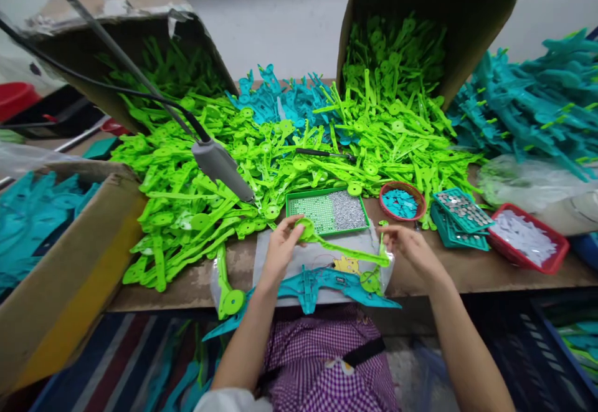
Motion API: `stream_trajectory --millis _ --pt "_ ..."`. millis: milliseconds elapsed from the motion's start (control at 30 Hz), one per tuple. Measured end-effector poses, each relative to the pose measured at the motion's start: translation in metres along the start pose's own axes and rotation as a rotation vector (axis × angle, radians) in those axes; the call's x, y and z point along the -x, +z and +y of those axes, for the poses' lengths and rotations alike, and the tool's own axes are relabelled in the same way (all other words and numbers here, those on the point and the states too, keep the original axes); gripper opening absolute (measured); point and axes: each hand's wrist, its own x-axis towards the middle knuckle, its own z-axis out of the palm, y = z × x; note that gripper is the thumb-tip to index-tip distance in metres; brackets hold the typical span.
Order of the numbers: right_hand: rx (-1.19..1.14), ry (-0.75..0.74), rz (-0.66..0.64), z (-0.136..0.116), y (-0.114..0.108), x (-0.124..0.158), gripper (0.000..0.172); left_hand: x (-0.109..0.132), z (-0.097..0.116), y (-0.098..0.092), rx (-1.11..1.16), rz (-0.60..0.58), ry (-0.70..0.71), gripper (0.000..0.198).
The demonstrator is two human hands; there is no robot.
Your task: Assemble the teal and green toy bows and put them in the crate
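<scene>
Lime-green arm [348, 250], one: long, thin, disc at one end. Spans the gap between the two grips, above a teal piece [308, 287] at the near edge of the counter [486, 272].

Left grip [283, 247]: grasping the disc end between thumb and fingers. Right grip [411, 250]: fingertips at the far end, by a short upright part; not discernible whether pinching or merely touching.

Handling, by judgement: light; hard moulded plastic, stiff, with perhaps slight flex along the narrow shaft; probably smooth and a little slippery; shaft likeliest to bend or snap.

Best hold: disc by its rim, far end steadied by the other grip; mid-shaft alone less secure.

Surroundings: just beyond and between the grips, green tray [341, 232] with small metallic bits; just beyond the right grip, round red basket [404, 219] of teal pieces; farther beyond both, heap of similar lime-green parts [411, 150].
</scene>
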Motion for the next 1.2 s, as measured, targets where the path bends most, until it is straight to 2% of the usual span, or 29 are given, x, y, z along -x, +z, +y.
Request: stream_trajectory --millis 100,167,267,367,533,667,833,967,1100,1200 --pt "0.271 -0.167 0.315 -0.004 0.018 -0.042 0.039 0.010 -0.014 -0.021 0.114 0.114 -0.126 0.048" --pt "0.519 -0.308 0.290 -0.010 0.037 -0.079 0.030 0.017 -0.017 -0.029 0.152 0.177 -0.156 0.050" --pt "0.778 -0.371 0.206 -0.017 0.058 -0.127 0.025 0.030 -0.015 -0.034 0.177 0.232 -0.152 0.050" --pt "0.827 -0.369 0.181 -0.021 0.056 -0.149 0.018 0.041 -0.013 -0.040 0.171 0.246 -0.151 0.049" --pt "0.745 -0.367 0.255 -0.025 0.028 -0.142 0.028 0.040 -0.015 -0.046 0.219 0.271 -0.196 0.049" --pt "0.492 -0.308 0.357 -0.036 0.016 -0.132 0.031 0.028 -0.014 -0.037 0.267 0.250 -0.223 0.051" --pt "0.123 -0.301 0.583 -0.065 -0.011 -0.127 0.034 0.021 -0.014 -0.027 0.282 0.217 -0.226 0.050" --pt "-0.162 -0.166 0.527 -0.068 -0.026 -0.120 0.035 0.011 -0.015 -0.026 0.303 0.209 -0.209 0.046" --pt "-0.284 -0.133 0.589 -0.055 -0.024 -0.108 0.035 -0.022 -0.012 -0.019 0.327 0.213 -0.116 0.040" --pt "-0.341 -0.139 0.650 -0.051 -0.024 -0.100 0.036 -0.068 -0.005 0.003 0.305 0.235 0.038 0.037"
